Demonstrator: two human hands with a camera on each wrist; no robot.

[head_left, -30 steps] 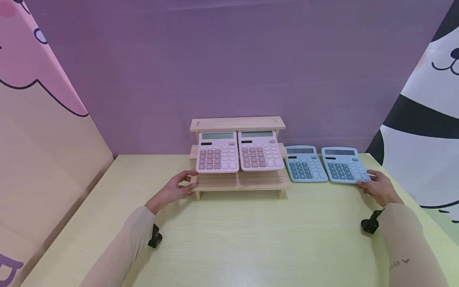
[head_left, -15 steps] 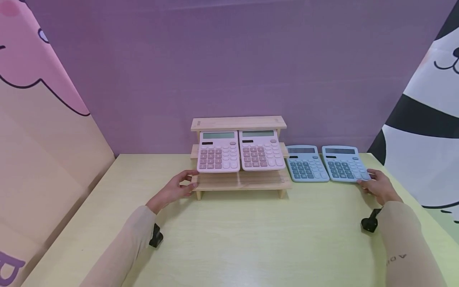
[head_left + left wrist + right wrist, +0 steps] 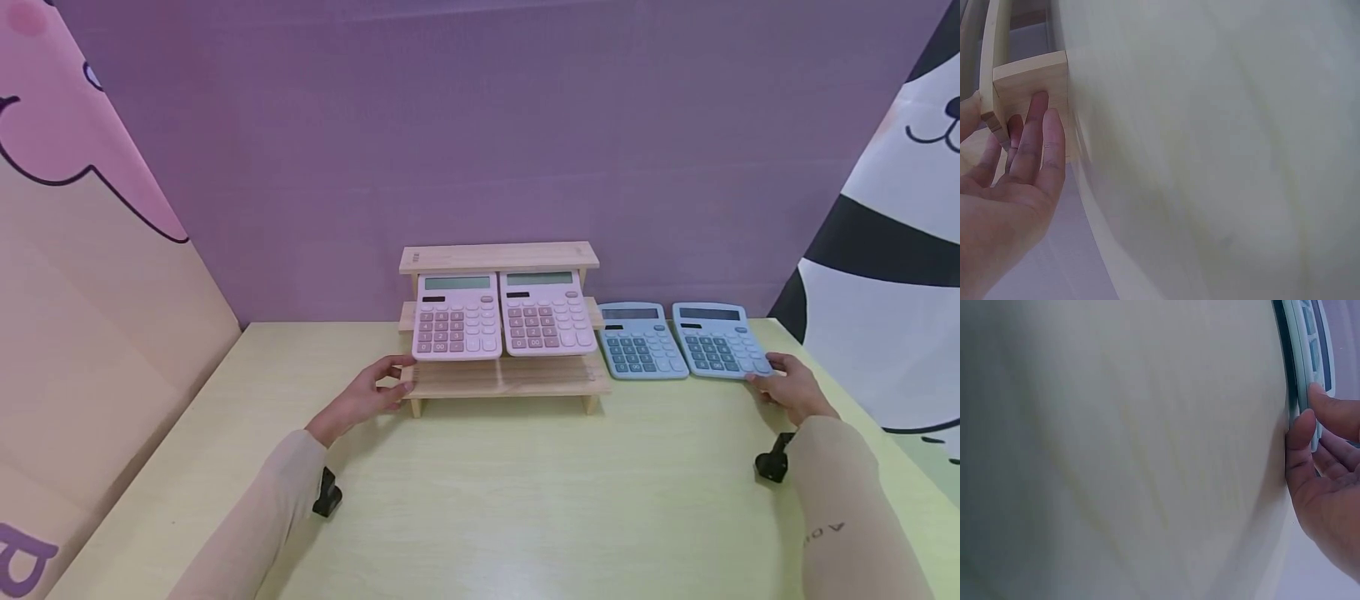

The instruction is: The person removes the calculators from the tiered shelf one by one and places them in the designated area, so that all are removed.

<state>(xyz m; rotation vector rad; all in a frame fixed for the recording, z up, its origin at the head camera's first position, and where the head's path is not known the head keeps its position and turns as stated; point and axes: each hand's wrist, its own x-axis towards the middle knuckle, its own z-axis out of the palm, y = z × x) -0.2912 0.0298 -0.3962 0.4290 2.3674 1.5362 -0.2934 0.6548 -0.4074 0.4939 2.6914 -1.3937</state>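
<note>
On the pale table point(image 3: 525, 500), right of the wooden rack point(image 3: 502, 379), we see the right blue calculator point(image 3: 716, 337): light blue body, rounded corners, a dark display strip along the top, darker blue keys grouped at left and paler ones at right. Our right hand point(image 3: 793, 387) pinches its near right corner, thumb above and fingers below. Just beside it, to the left, lies the other blue calculator point(image 3: 643, 342), alike in colour and keys. Our left hand point(image 3: 366, 394) grips the left end of the rack's lowest shelf. Two pink calculators point(image 3: 547, 315) with deeper pink number keys sit side by side above that shelf, slanting toward us.
</note>
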